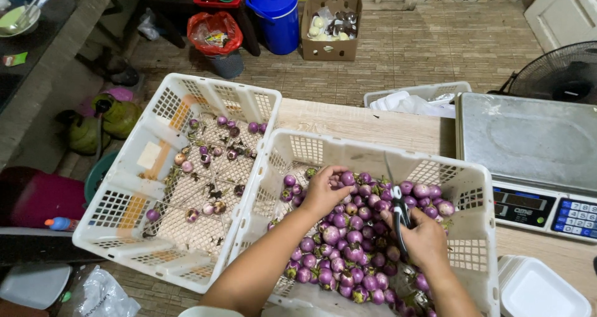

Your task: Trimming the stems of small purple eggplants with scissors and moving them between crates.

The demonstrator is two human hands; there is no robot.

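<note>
Left hand (322, 189): reaching into the near white plastic crate (472, 196), fingers curled down over the heap of small round purple eggplants (348, 242) at its upper left edge; it touches them, but whether it has one clenched cannot be told. Right hand (423, 237): clenched around the handles of a pair of scissors (398, 208), blades pointing up and away from the person, held just above the same heap. Eggplants: purple and white with green caps, filling most of the near crate, which stands on the wooden desk (354, 121). Second white crate (205, 102): just beside the first on its left, touching it, holding only a scatter of eggplants (205, 152) and bits of trimmed stem on its mesh floor. Weighing scale (528, 143): on the desk to the right, flat metal platform, display and keypad along its near edge. White foam tray (535, 289): at the desk's near right corner. Small white basket with cloth (416, 99): behind the near crate. Floor beyond the desk: blue lidded barrel (275, 15), cardboard box (329, 25), bin lined with a red bag (214, 34). Fan (559, 74): far right, partly in view.
</note>
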